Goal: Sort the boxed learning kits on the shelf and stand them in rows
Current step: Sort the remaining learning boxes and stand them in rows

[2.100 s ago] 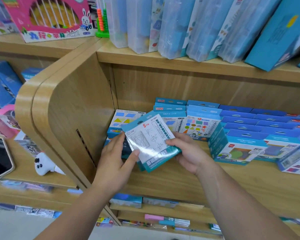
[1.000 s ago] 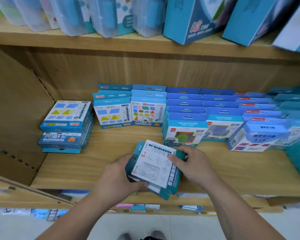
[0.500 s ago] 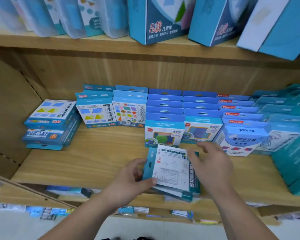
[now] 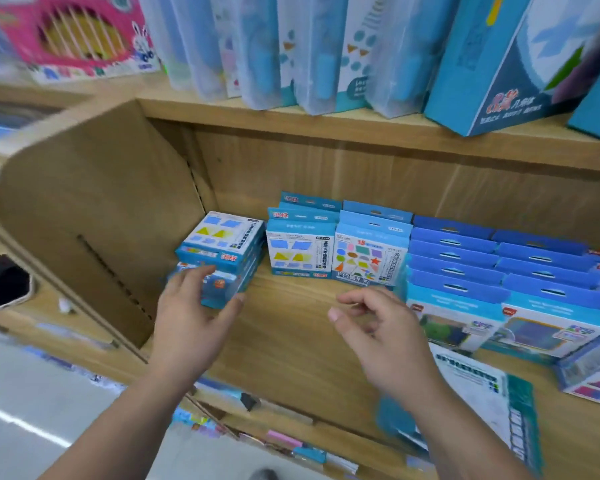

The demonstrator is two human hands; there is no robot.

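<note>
Shelf (image 4: 291, 341): wood, with a side panel (image 4: 94, 220) at left. The upper shelf (image 4: 326, 126) carries clear cases (image 4: 291, 50), a tall blue box (image 4: 499, 64) and, far left, a pink box (image 4: 80, 36); all are blurred. Kits on the shelf: dark-blue rows (image 4: 465, 258) stand upright at right, several deep from back to front. Left of them are two shorter rows, fronted by a shapes kit (image 4: 368, 258) and a triangles kit (image 4: 300, 252), which touch side by side. Flat packs (image 4: 482, 386) lie at the front edge, right, partly under the right forearm. A stack (image 4: 222, 240) of two kits lies flat at far left, near the side panel and just beside the triangles kit. Left hand (image 4: 191, 323): thumb on the right side of the lower box (image 4: 222, 289), fingers over its left end, grasping it. Right hand (image 4: 385, 341): over bare shelf board between the stack and the dark-blue rows, fingers loosely curled, holding nothing.
</note>
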